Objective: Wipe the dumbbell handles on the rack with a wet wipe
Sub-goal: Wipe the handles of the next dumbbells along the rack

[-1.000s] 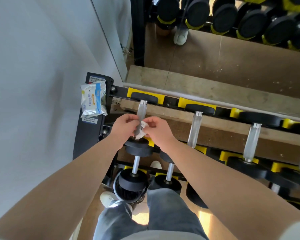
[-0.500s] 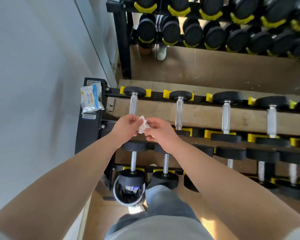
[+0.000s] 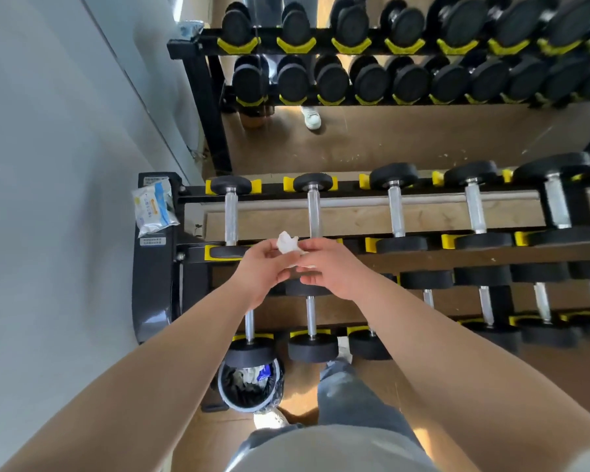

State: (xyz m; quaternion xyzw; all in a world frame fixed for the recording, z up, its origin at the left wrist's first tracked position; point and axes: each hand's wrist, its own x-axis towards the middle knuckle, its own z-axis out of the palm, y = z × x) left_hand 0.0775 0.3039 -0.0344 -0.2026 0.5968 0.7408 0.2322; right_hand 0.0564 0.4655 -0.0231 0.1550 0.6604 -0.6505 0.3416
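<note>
A crumpled white wet wipe (image 3: 288, 244) is pinched between my left hand (image 3: 261, 270) and my right hand (image 3: 331, 267), held above the near rail of the black rack (image 3: 191, 248). Both hands are off the dumbbells. The leftmost top-tier dumbbell handle (image 3: 231, 212) lies just left of the wipe, the second handle (image 3: 313, 212) just right of it. Several more steel handles (image 3: 396, 212) run to the right on yellow saddles. Lower-tier dumbbells (image 3: 310, 315) sit under my forearms.
A pack of wet wipes (image 3: 154, 206) lies on the rack's left end cap. A bin with a black liner (image 3: 251, 386) stands on the floor by my feet. A wall is close on the left, a mirror behind the rack.
My hands lifted the wipe off the leftmost handle and drew back toward me. The view tilted up, showing more of the rack and the mirror.
</note>
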